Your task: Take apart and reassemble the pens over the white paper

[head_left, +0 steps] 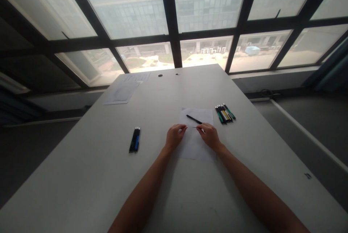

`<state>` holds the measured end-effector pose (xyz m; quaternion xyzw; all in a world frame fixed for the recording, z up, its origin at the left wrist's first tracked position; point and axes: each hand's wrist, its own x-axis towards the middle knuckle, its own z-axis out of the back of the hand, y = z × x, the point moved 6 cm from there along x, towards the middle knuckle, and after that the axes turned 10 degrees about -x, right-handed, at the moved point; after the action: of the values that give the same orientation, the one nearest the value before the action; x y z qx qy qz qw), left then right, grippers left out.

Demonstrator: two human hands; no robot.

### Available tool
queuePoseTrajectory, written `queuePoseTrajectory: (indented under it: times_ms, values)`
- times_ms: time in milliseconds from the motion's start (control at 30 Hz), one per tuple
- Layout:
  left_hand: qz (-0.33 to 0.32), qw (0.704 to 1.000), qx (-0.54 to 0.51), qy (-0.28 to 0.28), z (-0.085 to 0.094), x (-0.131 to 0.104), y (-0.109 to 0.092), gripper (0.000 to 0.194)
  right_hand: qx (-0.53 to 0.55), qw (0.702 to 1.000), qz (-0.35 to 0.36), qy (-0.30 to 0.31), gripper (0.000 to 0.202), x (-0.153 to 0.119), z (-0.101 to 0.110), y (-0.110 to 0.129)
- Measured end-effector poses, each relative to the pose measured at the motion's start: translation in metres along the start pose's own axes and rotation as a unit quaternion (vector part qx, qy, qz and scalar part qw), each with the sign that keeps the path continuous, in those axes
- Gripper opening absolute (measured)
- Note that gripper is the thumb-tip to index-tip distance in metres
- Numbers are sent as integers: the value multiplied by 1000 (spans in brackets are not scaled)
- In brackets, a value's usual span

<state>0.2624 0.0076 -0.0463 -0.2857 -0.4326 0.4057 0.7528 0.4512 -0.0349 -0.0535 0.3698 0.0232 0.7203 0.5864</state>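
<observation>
My left hand (175, 135) is closed in a pinch over the left edge of a white sheet of paper (194, 149), with a tiny whitish piece at its fingertips that is too small to name. Just to the right, my right hand (208, 134) pinches a thin dark rod, whose tip points left toward my left hand. A small gap separates the two hands. A black pen (193, 119) lies slantwise on the paper, beyond the hands, its lower end close to my right hand.
Several pens (225, 114), black, green and yellow, lie in a row right of the paper. A smaller group of black and blue pens (135, 140) lies to the left. Printed sheets (122, 93) rest at the far left of the white table (95, 175), near the windows.
</observation>
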Motion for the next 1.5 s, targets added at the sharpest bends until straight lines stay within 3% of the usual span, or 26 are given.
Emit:
queuePoseTrajectory:
  times_ms: [400, 533, 700, 900, 1233, 1500]
  values:
    - [-17, 986, 163, 43, -2, -5, -10, 6, -34, 999, -7, 25, 8, 2, 0, -1]
    - [-25, 987, 153, 44, 0, -4, -10, 15, -28, 999, -6, 31, 8, 2, -1, -1]
    - [-88, 990, 94, 52, -3, -3, -21, 32, 30, 999, 5, 35, 12, 2, -4, 2]
    - [-119, 989, 66, 53, -9, -4, -23, 10, 88, 994, 47, 42, 14, 2, -4, 12]
    - [-48, 990, 115, -61, 16, 1, 0, 11, -72, 997, 4, -12, 12, 4, 6, -5]
    - [32, 987, 155, 27, 7, -1, 16, 14, -123, 990, -13, 60, 11, 1, -4, -10]
